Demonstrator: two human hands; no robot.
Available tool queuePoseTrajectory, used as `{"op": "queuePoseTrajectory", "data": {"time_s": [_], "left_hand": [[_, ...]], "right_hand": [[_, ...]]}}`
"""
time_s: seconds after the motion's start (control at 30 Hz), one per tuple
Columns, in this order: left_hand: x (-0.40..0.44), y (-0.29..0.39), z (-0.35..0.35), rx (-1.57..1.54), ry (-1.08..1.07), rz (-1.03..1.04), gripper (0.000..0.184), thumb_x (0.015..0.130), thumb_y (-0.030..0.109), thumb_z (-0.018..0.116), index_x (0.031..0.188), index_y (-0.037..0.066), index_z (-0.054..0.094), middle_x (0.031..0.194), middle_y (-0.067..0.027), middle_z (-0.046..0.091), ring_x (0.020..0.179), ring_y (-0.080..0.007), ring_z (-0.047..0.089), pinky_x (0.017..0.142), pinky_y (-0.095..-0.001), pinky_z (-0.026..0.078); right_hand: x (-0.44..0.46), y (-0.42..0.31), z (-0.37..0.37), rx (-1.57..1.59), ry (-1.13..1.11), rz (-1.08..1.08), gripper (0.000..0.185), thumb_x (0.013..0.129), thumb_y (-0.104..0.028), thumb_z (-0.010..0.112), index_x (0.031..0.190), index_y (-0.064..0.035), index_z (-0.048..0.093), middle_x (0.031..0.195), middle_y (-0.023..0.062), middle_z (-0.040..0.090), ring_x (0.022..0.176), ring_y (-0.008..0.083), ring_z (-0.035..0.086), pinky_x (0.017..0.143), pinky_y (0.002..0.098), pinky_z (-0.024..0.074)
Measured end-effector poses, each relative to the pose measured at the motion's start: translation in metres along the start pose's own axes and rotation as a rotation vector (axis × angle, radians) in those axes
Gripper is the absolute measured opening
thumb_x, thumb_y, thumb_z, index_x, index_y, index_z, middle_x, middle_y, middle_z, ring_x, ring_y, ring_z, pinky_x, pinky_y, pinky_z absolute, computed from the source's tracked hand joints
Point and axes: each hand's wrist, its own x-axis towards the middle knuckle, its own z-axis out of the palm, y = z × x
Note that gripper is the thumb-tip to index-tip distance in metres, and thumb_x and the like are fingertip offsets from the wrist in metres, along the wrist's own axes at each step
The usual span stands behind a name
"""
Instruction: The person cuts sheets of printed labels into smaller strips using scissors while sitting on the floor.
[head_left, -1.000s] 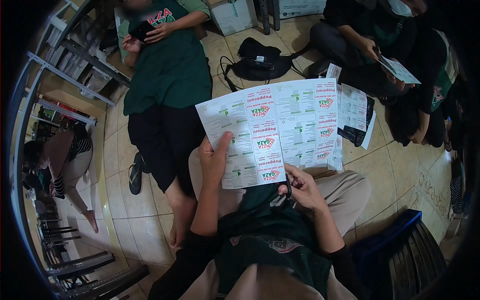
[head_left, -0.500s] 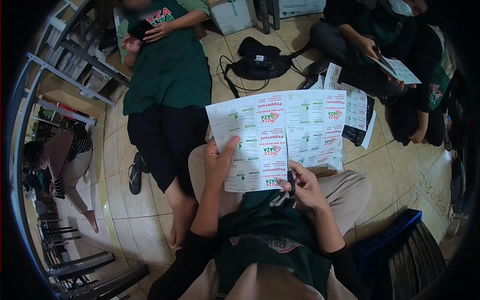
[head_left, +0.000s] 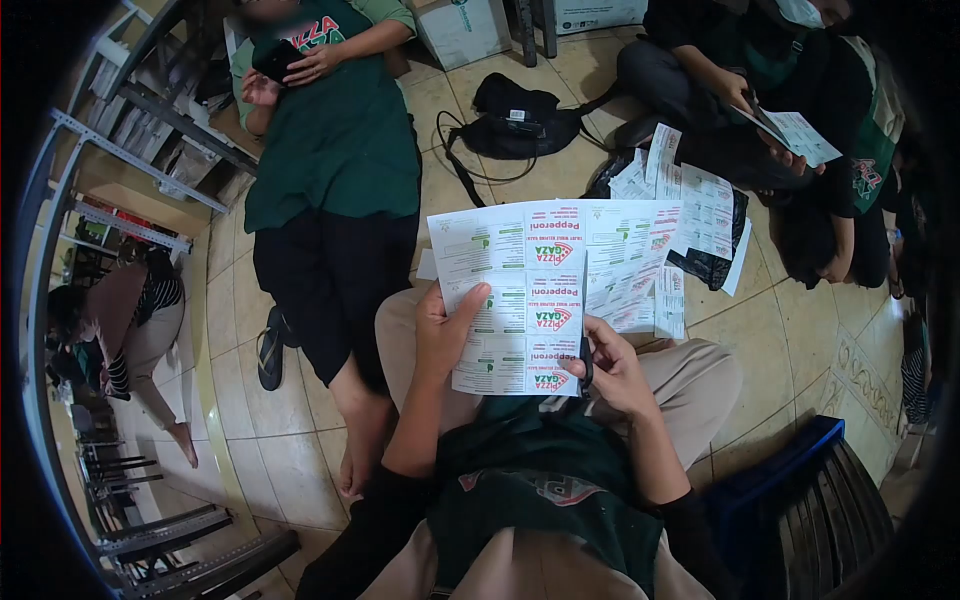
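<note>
My left hand [head_left: 447,325] is closed on the left edge of a printed label sheet [head_left: 505,300], thumb on top. The sheet carries rows of "Pizza Gaza" and "Pepperoni" labels. In my right hand [head_left: 612,368] are dark-handled scissors [head_left: 585,365], their blades pointing away from me along a cut between two label columns. The sheet's right part is split off at the near end and still joined at the far end. Behind it, more printed label sheets [head_left: 708,215] lie on a black plastic bag [head_left: 703,268] on the floor.
Across from me a person in a green apron [head_left: 330,150] holds a phone [head_left: 274,62]. At upper right another person handles a printed sheet [head_left: 805,138]. A black bag [head_left: 520,120] lies on the tiles. A blue-edged dark crate [head_left: 800,490] stands at lower right; metal shelving [head_left: 130,150] lines the left.
The scissors' blades now reach farther up the sheet, lengthening the cut. The sheet has shifted slightly toward me and right, and its right part bends away more.
</note>
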Motion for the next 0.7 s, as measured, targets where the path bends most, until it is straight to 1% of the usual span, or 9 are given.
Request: {"op": "queuePoseTrajectory", "data": {"time_s": [0.13,0.2,0.33,0.4,0.53,0.6,0.7], "left_hand": [[0.0,-0.003,0.001,-0.025,0.01,0.008,0.021,0.086,0.01,0.062,0.103,-0.002,0.06,0.094,-0.0083,0.066,0.078,-0.0102,0.062,0.068,-0.0218,0.049],[0.0,-0.003,0.001,-0.005,0.008,0.009,0.021,0.086,0.011,0.062,0.103,-0.002,0.06,0.094,-0.0083,0.066,0.078,-0.0103,0.062,0.068,-0.022,0.049],[0.0,-0.003,-0.003,0.01,-0.009,-0.006,0.023,0.086,0.012,0.064,0.105,-0.001,0.06,0.094,-0.0071,0.066,0.079,-0.0092,0.061,0.069,-0.0219,0.049],[-0.001,-0.002,-0.002,0.006,-0.022,-0.007,0.023,0.086,0.012,0.064,0.105,-0.001,0.06,0.094,-0.007,0.066,0.079,-0.0092,0.061,0.07,-0.0219,0.049],[-0.005,-0.002,-0.003,0.012,-0.073,-0.046,0.023,0.086,0.012,0.063,0.105,0.0,0.06,0.094,-0.007,0.066,0.08,-0.0094,0.061,0.071,-0.0222,0.049],[-0.006,-0.002,-0.003,0.008,-0.077,-0.053,0.023,0.086,0.011,0.063,0.105,0.0,0.06,0.094,-0.007,0.066,0.08,-0.0094,0.061,0.071,-0.0223,0.049],[-0.007,-0.001,-0.002,0.002,-0.081,-0.058,0.023,0.086,0.011,0.063,0.106,-0.001,0.06,0.095,-0.0071,0.066,0.08,-0.0095,0.061,0.071,-0.0224,0.049]], "right_hand": [[0.0,0.007,-0.002,0.001,0.016,-0.024,0.054,0.082,-0.003,0.067,0.13,0.0033,0.041,0.111,0.0054,0.057,0.098,0.0078,0.052,0.085,0.0225,0.0417],[0.0,0.013,-0.006,-0.075,0.025,0.011,0.053,0.082,-0.003,0.066,0.129,0.004,0.041,0.109,0.0052,0.057,0.098,0.0078,0.053,0.085,0.0223,0.0414],[0.0,0.012,-0.004,-0.072,0.028,0.019,0.053,0.082,-0.003,0.067,0.128,0.0035,0.042,0.108,0.0052,0.058,0.097,0.0075,0.053,0.083,0.0222,0.0419],[-0.002,0.003,0.001,0.016,0.027,0.003,0.054,0.08,-0.004,0.069,0.127,0.0025,0.044,0.106,0.0049,0.058,0.096,0.0074,0.053,0.082,0.0221,0.0423],[-0.003,0.002,-0.002,0.017,0.031,-0.028,0.054,0.079,-0.004,0.071,0.125,0.0017,0.045,0.106,0.0045,0.059,0.095,0.0079,0.054,0.082,0.0226,0.0429],[-0.004,0.003,-0.008,-0.015,0.002,-0.032,0.054,0.078,-0.004,0.071,0.125,0.0023,0.045,0.105,0.0046,0.059,0.095,0.0084,0.054,0.082,0.0228,0.043],[-0.004,-0.001,-0.004,-0.01,0.022,-0.023,0.053,0.078,-0.003,0.071,0.125,0.0024,0.045,0.105,0.0042,0.059,0.094,0.0078,0.054,0.081,0.0223,0.0429]]}}
